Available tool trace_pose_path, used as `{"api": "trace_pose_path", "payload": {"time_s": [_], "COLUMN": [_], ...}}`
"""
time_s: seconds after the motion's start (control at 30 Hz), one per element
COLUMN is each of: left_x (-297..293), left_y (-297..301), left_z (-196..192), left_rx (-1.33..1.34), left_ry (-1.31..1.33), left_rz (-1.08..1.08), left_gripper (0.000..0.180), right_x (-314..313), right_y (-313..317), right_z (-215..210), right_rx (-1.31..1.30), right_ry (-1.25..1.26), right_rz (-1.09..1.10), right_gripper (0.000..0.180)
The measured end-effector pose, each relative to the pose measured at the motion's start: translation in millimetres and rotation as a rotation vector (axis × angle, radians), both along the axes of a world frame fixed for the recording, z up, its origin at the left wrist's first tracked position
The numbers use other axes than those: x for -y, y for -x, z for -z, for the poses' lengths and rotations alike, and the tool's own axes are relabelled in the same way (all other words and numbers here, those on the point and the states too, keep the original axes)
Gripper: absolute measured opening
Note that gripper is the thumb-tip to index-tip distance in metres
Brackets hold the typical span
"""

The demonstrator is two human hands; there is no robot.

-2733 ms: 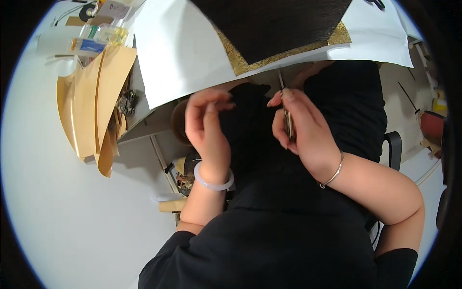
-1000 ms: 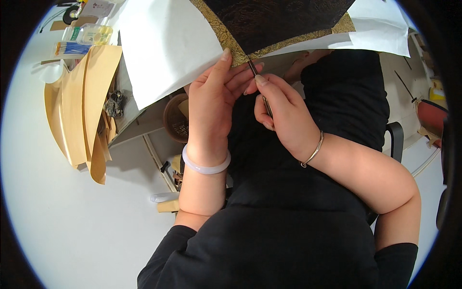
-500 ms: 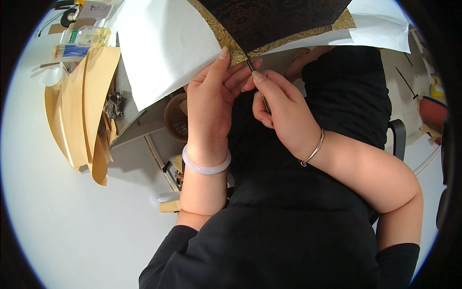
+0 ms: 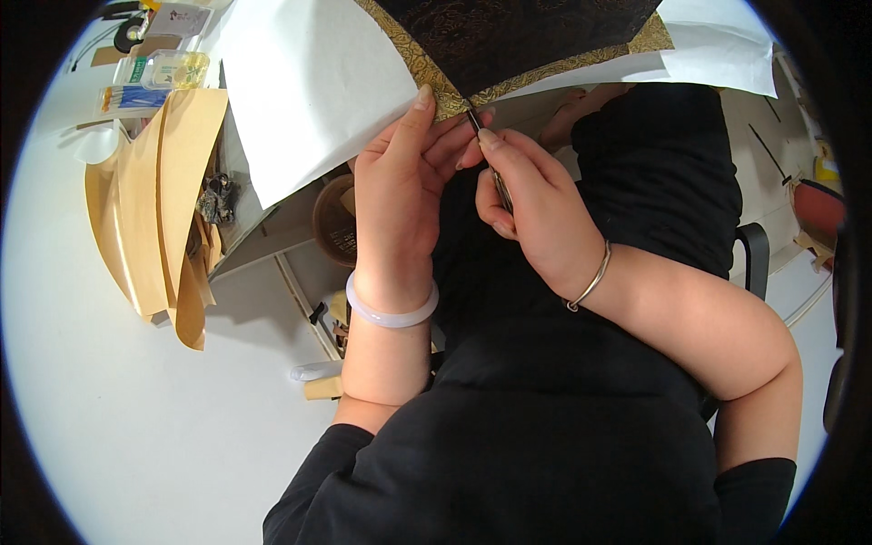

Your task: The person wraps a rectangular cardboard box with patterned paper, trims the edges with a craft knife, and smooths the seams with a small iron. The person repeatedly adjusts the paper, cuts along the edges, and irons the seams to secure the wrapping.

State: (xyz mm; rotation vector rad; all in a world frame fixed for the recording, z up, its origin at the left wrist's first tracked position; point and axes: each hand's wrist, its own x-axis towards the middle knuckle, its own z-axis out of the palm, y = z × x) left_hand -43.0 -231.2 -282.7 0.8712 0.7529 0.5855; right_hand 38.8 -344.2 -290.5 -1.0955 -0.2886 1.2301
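Gold patterned sheet (image 4: pixel 423 68): one, beneath the dark panel (image 4: pixel 527 45), corner at the white sheet's (image 4: pixel 309 100) near edge.
Left hand (image 4: pixel 395 195): fingers pinching that corner.
Right hand (image 4: pixel 536 186): fingers closed round a slim dark tool (image 4: pixel 473 118).
I'd steady the corner, guiding the tip lightly.

A slim dark tool (image 4: pixel 473 118) in a person's right-hand grip (image 4: pixel 536 186) points at the corner of a gold-patterned sheet (image 4: pixel 420 65) bordering a dark panel (image 4: pixel 536 38), as the left-hand grip (image 4: pixel 395 186) holds the sheet's edge, thumb uppermost, beside white paper (image 4: pixel 309 100).
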Motion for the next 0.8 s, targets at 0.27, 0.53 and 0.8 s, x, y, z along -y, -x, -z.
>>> {"api": "trace_pose_path", "payload": {"time_s": [0.27,0.53,0.8], "left_x": [0.2,0.6,-0.8], "left_y": [-1.0,-2.4,-1.7], "left_z": [-0.3,1.1,2.9], "left_rx": [-0.003,-0.001,-0.002], "left_ry": [0.003,0.005,0.006], "left_rz": [-0.004,-0.032,-0.026], "left_gripper": [0.032,0.03,0.031], "right_x": [-1.3,-1.6,-2.6], "right_y": [0.3,-1.1,0.5], "right_z": [0.6,-0.7,0.1], "right_rx": [0.009,-0.01,0.021], "right_ry": [-0.005,-0.01,-0.008], "right_rz": [0.01,0.012,0.021], "right_gripper": [0.032,0.031,0.03]}}
